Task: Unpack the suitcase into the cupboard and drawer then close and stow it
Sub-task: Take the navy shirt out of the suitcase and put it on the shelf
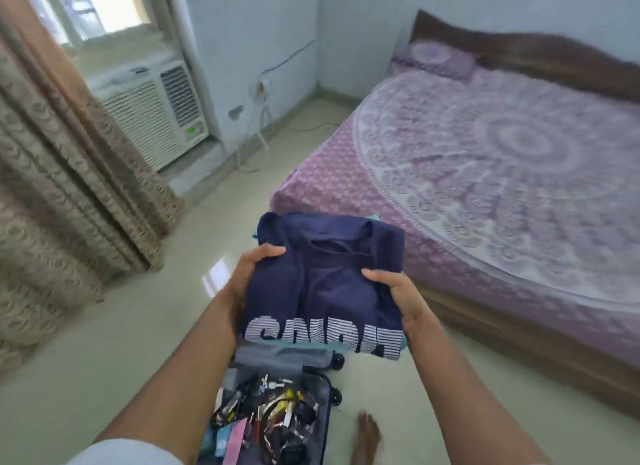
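In the head view, the person holds a folded dark blue cotton T-shirt with white striped letters [325,284] up in the air, in the middle of the picture. The left hand [256,274] grips the left edge of the shirt, with the thumb on top and the fingers hidden under it. The right hand [394,291] grips the right edge the same way. A bit of light teal cloth [280,345] peeks out under the shirt, so there may be more clothes in the pile.

The open dark grey suitcase [322,416] lies on the pale shiny floor [104,343], near the person and right below the shirt. It is full of a jumble of small things [273,405], too blurry to name. A bare foot [367,437] stands just beside the suitcase, on its right.

A bed with a purple and white patterned cover [485,159] is on the right. A white window air cooler [152,114] and a beige patterned curtain [62,159] are far on the left. No cupboard or drawer shows here.

The shirt looks soft, light and floppy. It will likely sag or come unfolded if held by one side, so holding both sides with fingers flat under it seems best.
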